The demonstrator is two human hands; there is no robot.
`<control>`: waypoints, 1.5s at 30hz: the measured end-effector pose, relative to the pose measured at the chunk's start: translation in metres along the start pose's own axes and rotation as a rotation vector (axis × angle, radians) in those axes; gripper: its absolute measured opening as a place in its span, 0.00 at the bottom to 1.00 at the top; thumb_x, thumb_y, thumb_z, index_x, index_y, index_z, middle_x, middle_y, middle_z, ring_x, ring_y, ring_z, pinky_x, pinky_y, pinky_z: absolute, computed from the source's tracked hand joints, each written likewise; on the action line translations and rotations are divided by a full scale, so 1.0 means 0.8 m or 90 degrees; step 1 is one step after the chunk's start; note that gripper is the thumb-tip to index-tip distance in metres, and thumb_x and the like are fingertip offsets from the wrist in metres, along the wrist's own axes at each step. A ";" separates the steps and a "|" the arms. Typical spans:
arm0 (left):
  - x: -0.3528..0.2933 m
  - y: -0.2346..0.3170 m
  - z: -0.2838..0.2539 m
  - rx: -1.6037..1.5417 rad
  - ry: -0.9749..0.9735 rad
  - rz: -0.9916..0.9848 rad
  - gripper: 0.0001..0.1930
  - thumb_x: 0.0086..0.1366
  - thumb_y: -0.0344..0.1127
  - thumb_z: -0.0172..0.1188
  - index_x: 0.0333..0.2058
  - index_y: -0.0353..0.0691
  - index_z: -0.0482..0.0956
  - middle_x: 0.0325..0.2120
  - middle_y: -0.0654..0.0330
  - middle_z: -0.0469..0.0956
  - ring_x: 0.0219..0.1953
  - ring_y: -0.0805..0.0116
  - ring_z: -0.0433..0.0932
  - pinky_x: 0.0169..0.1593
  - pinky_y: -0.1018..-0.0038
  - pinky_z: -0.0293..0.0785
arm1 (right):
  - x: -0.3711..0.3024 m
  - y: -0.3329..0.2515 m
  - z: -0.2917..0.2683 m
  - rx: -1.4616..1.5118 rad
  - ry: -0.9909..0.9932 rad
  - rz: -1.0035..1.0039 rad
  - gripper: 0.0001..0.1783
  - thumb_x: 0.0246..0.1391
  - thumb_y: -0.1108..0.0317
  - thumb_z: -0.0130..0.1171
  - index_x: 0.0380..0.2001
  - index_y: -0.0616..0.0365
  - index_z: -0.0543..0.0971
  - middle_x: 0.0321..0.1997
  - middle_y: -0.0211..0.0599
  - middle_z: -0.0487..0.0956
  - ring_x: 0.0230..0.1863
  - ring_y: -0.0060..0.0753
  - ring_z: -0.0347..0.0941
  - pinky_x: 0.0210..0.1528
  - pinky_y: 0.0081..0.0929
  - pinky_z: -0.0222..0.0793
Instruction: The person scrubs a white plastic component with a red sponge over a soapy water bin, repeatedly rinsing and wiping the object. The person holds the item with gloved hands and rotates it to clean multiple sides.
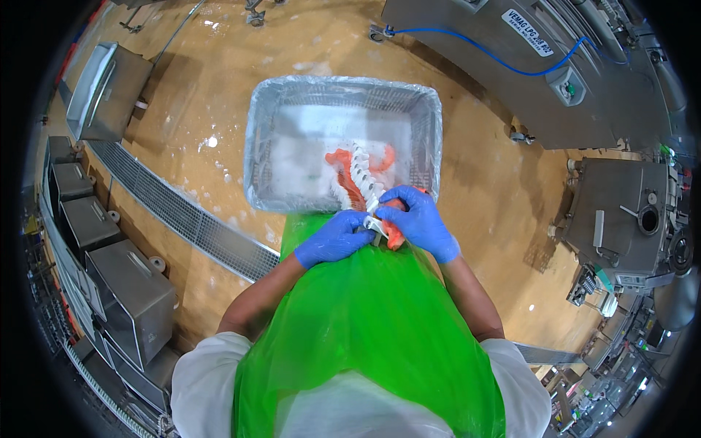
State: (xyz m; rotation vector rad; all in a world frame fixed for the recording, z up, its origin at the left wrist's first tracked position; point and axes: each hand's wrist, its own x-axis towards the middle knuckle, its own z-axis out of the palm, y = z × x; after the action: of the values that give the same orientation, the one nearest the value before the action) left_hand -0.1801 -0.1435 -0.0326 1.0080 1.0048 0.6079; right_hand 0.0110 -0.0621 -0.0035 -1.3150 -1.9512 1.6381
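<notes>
A long white strip (361,175) with a notched, ribbed look runs from inside the lined crate (261,131) to its near edge, with soft orange-red pieces (353,191) along it. I cannot make out its kind. At its near end, in front of my green apron, my left hand (332,239) is closed with fingertips on the white end. My right hand (420,219), thumb and fingers bent together, grips an orange-red piece (394,235) just right of the left hand. Both hands wear blue gloves and are close together. The fingers hide part of what they hold.
The crate's clear plastic liner covers its rim, and a white layer lies inside. A drain grating (182,204) crosses the wet tan floor at left. Steel bins (131,292) line the left side. Steel machines (526,80) with a blue hose (504,67) stand at right.
</notes>
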 end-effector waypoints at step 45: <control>0.003 0.000 0.009 0.036 0.036 0.074 0.19 0.60 0.45 0.53 0.34 0.31 0.77 0.30 0.55 0.79 0.29 0.69 0.75 0.37 0.72 0.69 | -0.004 0.007 0.002 -0.147 0.120 -0.027 0.09 0.57 0.67 0.54 0.34 0.62 0.79 0.28 0.38 0.80 0.31 0.26 0.76 0.36 0.25 0.71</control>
State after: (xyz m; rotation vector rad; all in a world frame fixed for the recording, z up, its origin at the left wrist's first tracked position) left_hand -0.1728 -0.1445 -0.0326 1.1093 1.0231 0.7109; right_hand 0.0141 -0.0662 -0.0076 -1.4408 -2.0833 1.2483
